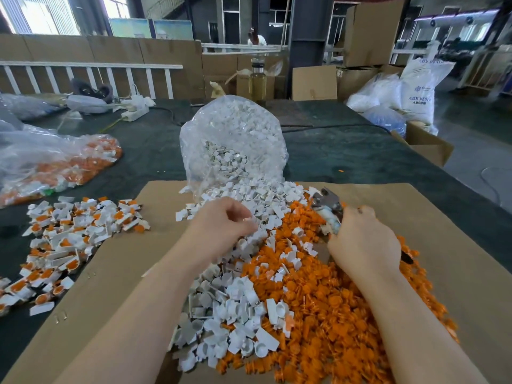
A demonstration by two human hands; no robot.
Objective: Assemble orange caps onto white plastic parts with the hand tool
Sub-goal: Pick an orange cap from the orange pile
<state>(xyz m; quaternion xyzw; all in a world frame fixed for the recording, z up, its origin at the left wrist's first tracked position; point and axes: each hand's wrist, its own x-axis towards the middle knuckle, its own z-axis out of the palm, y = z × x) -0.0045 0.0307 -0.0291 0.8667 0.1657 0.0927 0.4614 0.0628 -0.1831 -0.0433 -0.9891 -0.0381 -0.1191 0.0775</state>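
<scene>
A heap of loose white plastic parts (230,309) lies on the cardboard sheet (119,273), beside a heap of orange caps (327,303). My left hand (221,225) hovers over the white parts with fingers curled, its fingertips among them; whether it pinches one I cannot tell. My right hand (360,242) grips the handles of a metal hand tool (325,202), whose jaws point up and away over the orange heap. A pile of white parts with orange caps fitted (74,239) sits to the left.
An open clear bag of white parts (235,145) spills toward me at the centre. A bag of orange and white pieces (55,164) lies at the far left. A dark green table cover (346,153), cardboard boxes and sacks fill the back and right.
</scene>
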